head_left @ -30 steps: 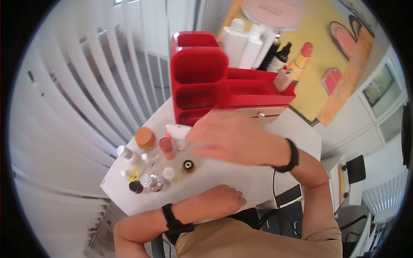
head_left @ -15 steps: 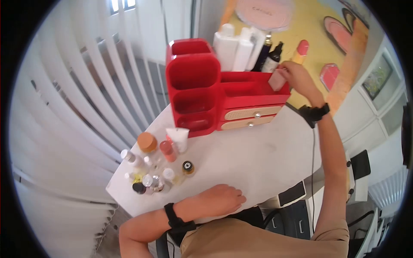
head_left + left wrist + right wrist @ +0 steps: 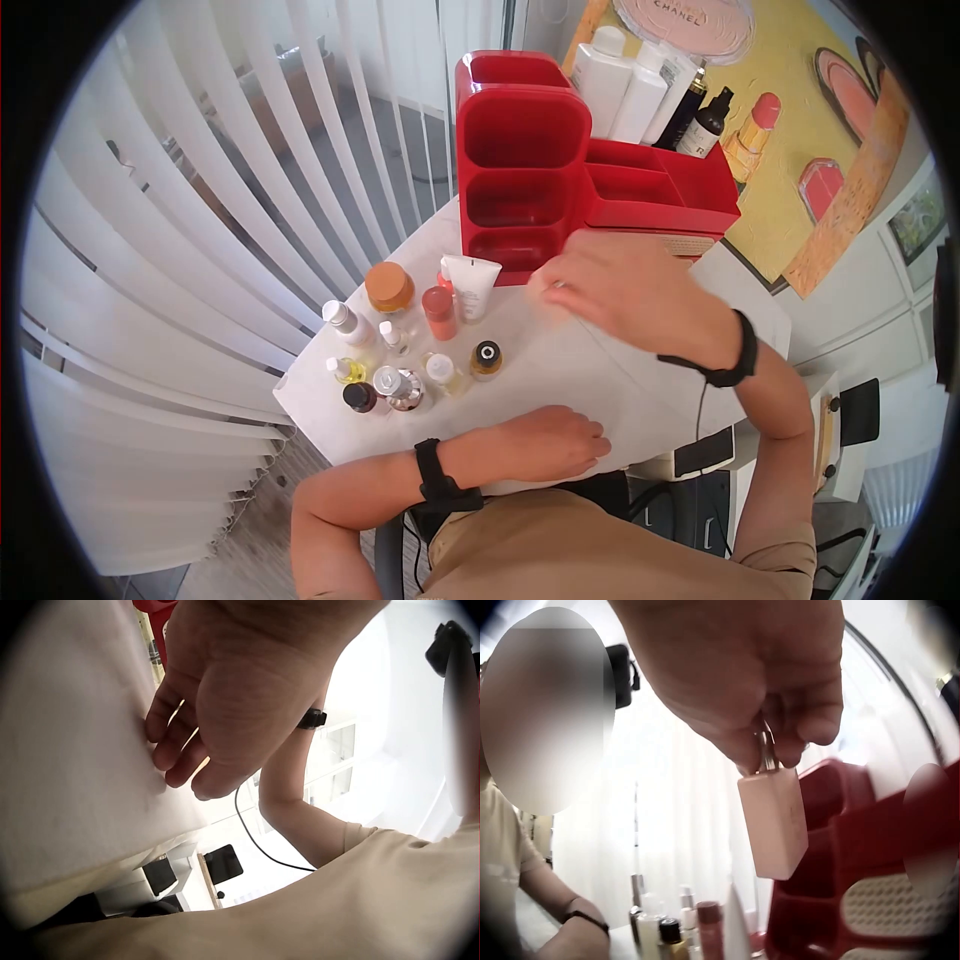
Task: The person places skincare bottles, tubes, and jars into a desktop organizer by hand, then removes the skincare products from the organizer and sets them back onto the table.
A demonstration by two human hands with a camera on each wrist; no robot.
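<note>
In the right wrist view, my right hand (image 3: 742, 667) pinches a square pale pink bottle (image 3: 774, 825) by its narrow metallic neck, and the bottle hangs below the fingers. From the head view, that hand (image 3: 640, 300) is above the white table (image 3: 560, 375), in front of the red organizer (image 3: 525, 130); the bottle is hardly visible there. My left hand (image 3: 555, 443) rests at the table's near edge. The left wrist view shows the same hand (image 3: 232, 705) with relaxed, slightly bent fingers and nothing in them.
Several small bottles stand on the table's left part, among them an orange-lidded jar (image 3: 389, 287), a white tube (image 3: 470, 285) and a black-capped bottle (image 3: 487, 358). White bottles (image 3: 603, 80) and dark ones stand behind the organizer. Vertical blinds (image 3: 250, 200) hang at the left.
My right hand has lifted the pink bottle out of the organizer's right compartment and come back left and nearer over the table. The left hand stays at the edge; the head view has shifted.
</note>
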